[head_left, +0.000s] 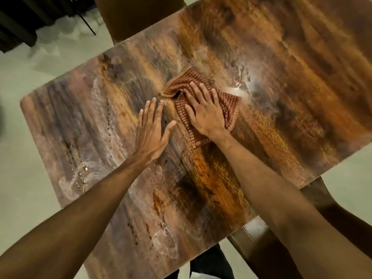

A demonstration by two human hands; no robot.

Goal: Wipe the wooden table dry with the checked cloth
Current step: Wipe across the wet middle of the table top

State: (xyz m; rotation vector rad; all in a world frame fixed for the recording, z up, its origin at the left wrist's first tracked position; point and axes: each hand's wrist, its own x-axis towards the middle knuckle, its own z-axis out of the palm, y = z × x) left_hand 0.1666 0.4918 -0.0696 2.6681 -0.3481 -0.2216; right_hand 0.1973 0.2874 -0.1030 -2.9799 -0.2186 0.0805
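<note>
1. Head view: the wooden surface (281, 77) fills most of the frame, tilted, with streaky brown and orange grain.
2. The checked cloth (231, 105), red-brown and rumpled, lies near the middle of the surface. One bunched corner points away from the person and another corner reaches back toward the right wrist.
3. The right hand (203, 111) lies flat on the cloth, palm down, fingers straight and spread wide, pressing it to the wood.
4. The left hand (155, 127) rests flat on bare wood just beside the cloth. Its fingers are straight, its thumb is held out toward the cloth, and it holds nothing.
5. Small droplets (80, 178) and pale wet smears show near the left edge of the surface.
6. A bright glare (237, 89) sits just beyond the cloth.
7. A brown chair back (141, 15) stands at the far edge, and a second chair (261, 248) is at the near right corner.
8. Pale floor (30, 77) surrounds the surface.
</note>
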